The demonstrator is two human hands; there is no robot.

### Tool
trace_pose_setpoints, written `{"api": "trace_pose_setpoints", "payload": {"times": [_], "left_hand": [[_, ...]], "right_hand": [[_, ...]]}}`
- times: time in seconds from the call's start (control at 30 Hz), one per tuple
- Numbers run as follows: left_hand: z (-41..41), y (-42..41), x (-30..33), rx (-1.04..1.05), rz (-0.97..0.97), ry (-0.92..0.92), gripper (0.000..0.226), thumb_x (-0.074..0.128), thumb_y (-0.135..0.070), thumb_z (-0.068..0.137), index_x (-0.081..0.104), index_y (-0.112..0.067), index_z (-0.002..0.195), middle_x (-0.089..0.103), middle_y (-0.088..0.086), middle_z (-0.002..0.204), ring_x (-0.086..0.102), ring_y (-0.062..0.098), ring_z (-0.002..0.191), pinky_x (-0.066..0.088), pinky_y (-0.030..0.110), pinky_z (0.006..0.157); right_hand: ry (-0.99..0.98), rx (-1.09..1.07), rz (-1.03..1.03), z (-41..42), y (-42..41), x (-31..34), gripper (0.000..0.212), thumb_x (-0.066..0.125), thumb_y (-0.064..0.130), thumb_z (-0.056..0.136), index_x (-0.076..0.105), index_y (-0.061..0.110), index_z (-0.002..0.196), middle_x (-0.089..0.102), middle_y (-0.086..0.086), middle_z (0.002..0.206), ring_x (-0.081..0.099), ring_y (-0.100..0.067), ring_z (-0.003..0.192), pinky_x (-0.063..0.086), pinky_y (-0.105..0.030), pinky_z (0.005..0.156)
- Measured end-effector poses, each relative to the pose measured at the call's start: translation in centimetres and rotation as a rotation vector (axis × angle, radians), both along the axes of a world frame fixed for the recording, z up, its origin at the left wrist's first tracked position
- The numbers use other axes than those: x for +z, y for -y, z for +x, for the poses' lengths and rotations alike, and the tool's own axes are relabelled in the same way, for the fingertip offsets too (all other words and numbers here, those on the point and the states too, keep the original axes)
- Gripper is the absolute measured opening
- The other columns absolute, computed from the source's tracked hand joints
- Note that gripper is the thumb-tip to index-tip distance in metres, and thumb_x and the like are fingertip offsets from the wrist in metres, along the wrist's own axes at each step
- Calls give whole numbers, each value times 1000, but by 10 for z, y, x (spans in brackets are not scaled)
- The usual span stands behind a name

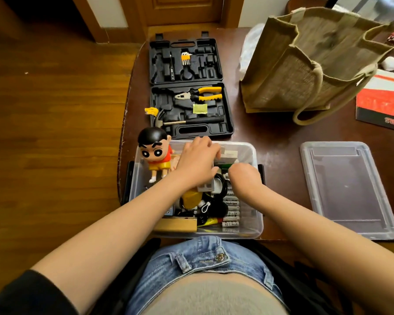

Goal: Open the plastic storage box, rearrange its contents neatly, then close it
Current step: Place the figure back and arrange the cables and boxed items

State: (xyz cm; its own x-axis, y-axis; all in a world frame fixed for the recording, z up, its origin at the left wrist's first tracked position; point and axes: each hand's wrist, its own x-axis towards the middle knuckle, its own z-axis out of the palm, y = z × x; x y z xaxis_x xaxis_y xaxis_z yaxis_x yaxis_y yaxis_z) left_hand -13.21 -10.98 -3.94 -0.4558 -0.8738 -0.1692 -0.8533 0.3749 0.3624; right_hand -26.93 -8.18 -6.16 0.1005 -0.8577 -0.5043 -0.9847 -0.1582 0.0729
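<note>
The clear plastic storage box point(254, 214) stands open at the table's near edge, in front of my lap. Its clear lid point(348, 189) lies flat on the table to the right. Inside are a row of batteries point(231, 210), a yellow object point(190, 197), black cables, a wooden box point(176, 225) and small white and green cartons point(229, 156). A cartoon boy figure point(156, 153) stands at the box's far-left corner. My left hand point(198, 160) reaches into the far end, fingers curled at the white cartons. My right hand point(243, 178) is down in the box with its fingers hidden.
An open black tool case point(225, 123) with yellow pliers point(200, 94), a hammer and hex keys lies behind the box. A jute bag point(305, 62) stands at the back right, a red booklet point(382, 103) at the far right. Wooden floor lies left of the table.
</note>
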Motion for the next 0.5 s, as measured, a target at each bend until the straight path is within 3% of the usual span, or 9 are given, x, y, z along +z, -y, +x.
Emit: {"api": "trace_pose_setpoints", "payload": {"times": [0.07, 0.17, 0.27, 0.37, 0.5], "left_hand": [[6, 0, -7, 30, 73, 7, 30, 62, -33, 85, 53, -23, 112, 43, 2, 124, 38, 23, 118, 35, 37, 92], [14, -4, -14, 143, 182, -133, 32, 60, -26, 85, 53, -24, 115, 40, 2, 124, 37, 23, 120, 37, 34, 91], [19, -4, -16, 205, 265, -198, 37, 60, -24, 82, 52, -26, 118, 40, 3, 121, 38, 22, 116, 32, 28, 87], [21, -2, -14, 232, 320, -217, 38, 61, -27, 81, 52, -28, 118, 41, 2, 119, 40, 21, 114, 28, 26, 83], [20, 0, -12, 226, 320, -213, 30, 59, -24, 81, 57, -27, 112, 45, 2, 119, 39, 22, 118, 28, 27, 83]], "right_hand": [[3, 19, 15, 0, 6, -8, 24, 49, -10, 82, 63, 1, 99, 65, -14, 101, 64, -29, 91, 40, -31, 59], [-14, 77, 35, 0, 12, -15, 23, 50, -8, 83, 64, 0, 99, 64, -17, 106, 62, -31, 95, 39, -32, 58], [-19, 103, 112, -2, 14, -18, 23, 49, -5, 86, 63, 0, 104, 63, -18, 114, 63, -31, 96, 39, -32, 57], [40, 118, 220, -4, 13, -21, 8, 53, 5, 90, 60, 4, 91, 65, -14, 103, 62, -30, 90, 43, -32, 61], [162, 113, 287, -5, 6, -23, 13, 56, 20, 90, 60, 7, 89, 65, -11, 97, 59, -26, 83, 45, -31, 67]]}}
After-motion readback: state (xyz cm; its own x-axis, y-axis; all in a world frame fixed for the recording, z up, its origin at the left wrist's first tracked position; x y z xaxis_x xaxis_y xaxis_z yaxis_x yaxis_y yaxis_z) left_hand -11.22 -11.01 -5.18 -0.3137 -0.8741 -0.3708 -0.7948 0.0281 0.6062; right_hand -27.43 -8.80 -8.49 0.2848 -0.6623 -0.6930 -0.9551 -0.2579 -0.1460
